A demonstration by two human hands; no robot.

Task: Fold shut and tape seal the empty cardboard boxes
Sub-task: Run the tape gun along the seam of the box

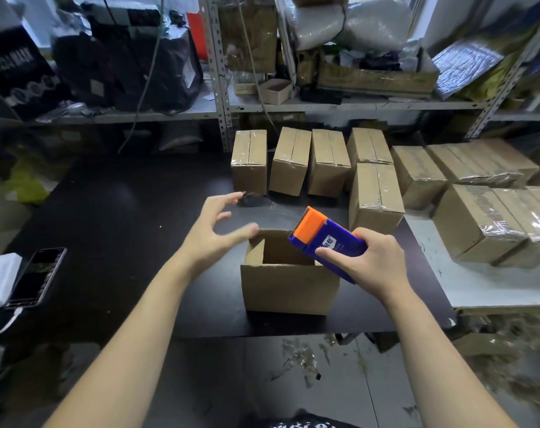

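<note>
Head view: open cardboard box (288, 285) stands near the counter's (123, 211) front edge. Left hand (214, 231), fingers spread and empty, hovers at its left rim; right hand (366, 262) grips a tape dispenser (326, 239) over its right rim.

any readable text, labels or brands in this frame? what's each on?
White label on the blue and orange tape dispenser in the right hand: printed characters, too blurred to read.
Black box on the left shelf: pale lettering, too blurred to read.
Phone screen: too small to read.
Nothing else legible.
</note>
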